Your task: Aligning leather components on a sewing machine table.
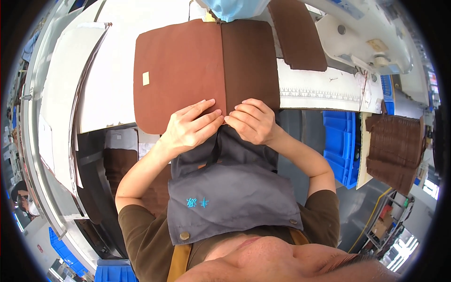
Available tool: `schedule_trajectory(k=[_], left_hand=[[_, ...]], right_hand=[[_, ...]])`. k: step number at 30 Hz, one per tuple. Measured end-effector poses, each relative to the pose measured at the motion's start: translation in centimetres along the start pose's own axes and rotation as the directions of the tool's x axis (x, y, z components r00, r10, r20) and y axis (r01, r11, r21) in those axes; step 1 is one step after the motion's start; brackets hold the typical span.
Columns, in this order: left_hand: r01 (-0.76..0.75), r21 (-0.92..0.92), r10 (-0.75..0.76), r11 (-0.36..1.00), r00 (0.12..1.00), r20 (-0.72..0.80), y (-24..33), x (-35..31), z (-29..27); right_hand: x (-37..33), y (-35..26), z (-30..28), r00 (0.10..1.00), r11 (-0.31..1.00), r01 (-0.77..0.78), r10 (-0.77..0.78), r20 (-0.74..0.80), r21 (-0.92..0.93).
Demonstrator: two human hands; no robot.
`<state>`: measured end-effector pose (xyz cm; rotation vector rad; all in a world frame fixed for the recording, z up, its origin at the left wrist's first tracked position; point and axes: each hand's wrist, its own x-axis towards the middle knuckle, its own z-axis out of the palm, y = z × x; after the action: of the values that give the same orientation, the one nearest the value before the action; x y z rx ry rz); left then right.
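A flat leather-like piece lies across the white table in front of me. Its left panel [183, 70] is reddish brown with a small yellow sticker, and its right panel [249, 56] is dark brown. A straight seam joins the two, running toward me. At the near end of this seam, my left hand [190, 126] pinches the edge, its fingers resting on the reddish panel. Close beside it, my right hand [253, 121] has its fingers curled together on the dark panel's near edge. The fingertips almost meet at the seam; whatever lies under them is hidden.
A white sewing machine [361, 37] stands at the far right, near another dark brown panel [300, 35]. Along the table runs a printed ruler [324, 93]. A blue crate [339, 145] and stacked brown pieces [393, 150] are at the right. White boards [66, 89] stand at the left.
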<state>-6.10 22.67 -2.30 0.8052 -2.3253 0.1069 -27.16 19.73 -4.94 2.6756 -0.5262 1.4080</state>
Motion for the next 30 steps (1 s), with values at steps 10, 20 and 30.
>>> schedule_trajectory(k=[10,20,30], left_hand=[[0.029,0.020,-0.029,0.999,0.999,0.022,0.4,-0.2,-0.1],[0.027,0.049,-0.028,0.998,0.999,0.016,0.9,0.0,-0.4],[-0.003,0.058,0.003,0.998,1.000,0.010,0.6,0.0,0.0]], right_hand=[[-0.7,-0.3,-0.4,0.999,1.000,-0.001,0.002,0.033,-0.026],[-1.0,-1.0,0.0,0.996,0.993,0.050,-0.058,-0.069,-0.102],[-0.4,-0.7,0.1,0.997,0.995,-0.055,0.050,-0.059,-0.084]])
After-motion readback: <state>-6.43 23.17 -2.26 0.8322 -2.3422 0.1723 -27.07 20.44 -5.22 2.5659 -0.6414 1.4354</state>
